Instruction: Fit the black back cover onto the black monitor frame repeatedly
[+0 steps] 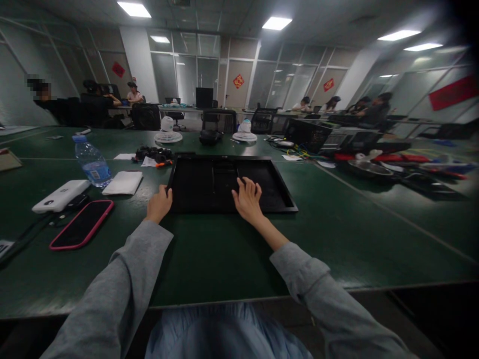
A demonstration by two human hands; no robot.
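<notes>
A shallow black rectangular tray-like panel [190, 187] with a raised rim lies flat on the green table [209, 259] in front of me. My left hand [159, 203] is closed around its near left edge, with the thumb at the rim and some fingers hidden. Over the panel's inside, right of the middle, is my right hand [247, 199], its fingers spread and slightly bent with nothing held in them. Whether those fingertips touch the surface, I cannot tell. A narrow raised section [225, 174] runs down the panel's middle.
Left of the panel are a water bottle [93, 162], a white folded cloth or paper [123, 183], a white device [61, 196] and a pink-edged phone [82, 225]. Two small fans [168, 132] stand beyond. A metal pan [370, 168] and cables are at right. Several people sit farther back.
</notes>
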